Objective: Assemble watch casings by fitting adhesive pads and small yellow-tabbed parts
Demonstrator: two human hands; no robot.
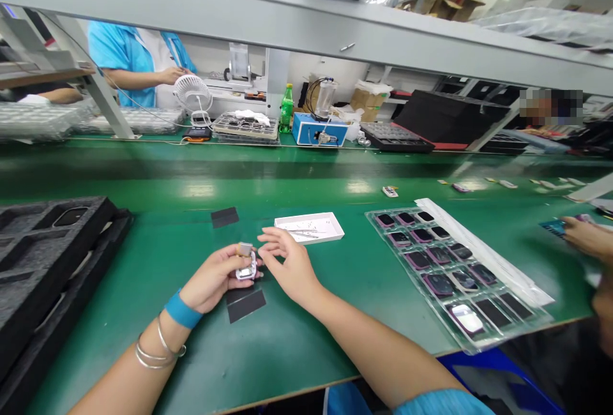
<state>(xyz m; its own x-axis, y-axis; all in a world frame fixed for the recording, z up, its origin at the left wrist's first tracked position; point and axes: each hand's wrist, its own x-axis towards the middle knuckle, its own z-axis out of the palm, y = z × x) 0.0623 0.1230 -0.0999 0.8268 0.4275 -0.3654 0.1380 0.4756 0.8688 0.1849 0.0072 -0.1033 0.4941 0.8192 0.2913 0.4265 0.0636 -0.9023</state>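
Well left of the white tray (309, 228), a black foam tray (52, 255) lies along the green bench (191, 351), with a dark part sitting in one pocket. Nearer the white tray, two black sheets lie on the bench: one (225, 217) above my hands, one (246, 306) beneath them. My left hand (215, 278) is curled around a small silver part (246, 268), pinching it between thumb and fingers, just below and left of the white tray. My right hand (290, 262) is open and holds nothing, its fingers (271, 236) reaching in beside the part. The white tray holds tweezers (301, 233). Right of it, a clear blister tray (454, 274) holds rows of dark, phone-sized parts. Farther right, a co-worker's hand (587, 239) holds a blue card.

The part is small and held only by my fingertips, so a slip could drop it onto the bench or knock it against the sheets. Its shiny face could pick up scratches or fingerprints from bare skin, and my bangles (156, 351) could catch on things nearby.
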